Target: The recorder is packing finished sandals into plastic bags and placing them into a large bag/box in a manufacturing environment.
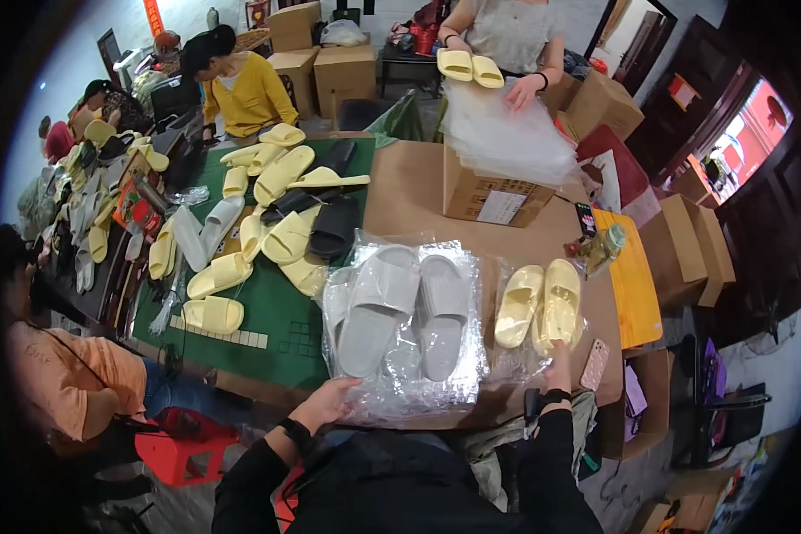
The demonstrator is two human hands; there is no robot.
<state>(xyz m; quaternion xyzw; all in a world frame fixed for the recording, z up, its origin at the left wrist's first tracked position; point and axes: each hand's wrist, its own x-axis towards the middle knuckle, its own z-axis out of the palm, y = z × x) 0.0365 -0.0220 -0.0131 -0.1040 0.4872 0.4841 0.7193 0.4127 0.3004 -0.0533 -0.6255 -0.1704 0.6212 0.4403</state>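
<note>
Grey slippers [376,307] in clear plastic bags lie stacked on the table in front of me. My left hand [327,400] is closed at the near left corner of this stack, its fingers on the edge of a clear bag [392,402]. To the right lies a pair of pale yellow slippers [561,298], also in clear plastic. My right hand [557,367] is closed on the near end of this bagged pair, at the heel of its right slipper. The fingertips of that hand are partly hidden.
Loose yellow slippers [215,276] and black slippers [335,227] cover the green mat [285,347]. A cardboard box [485,191] topped with clear bags [498,125] stands at the back, where a person holds yellow slippers. A jar [607,249] and a phone [594,363] are at right.
</note>
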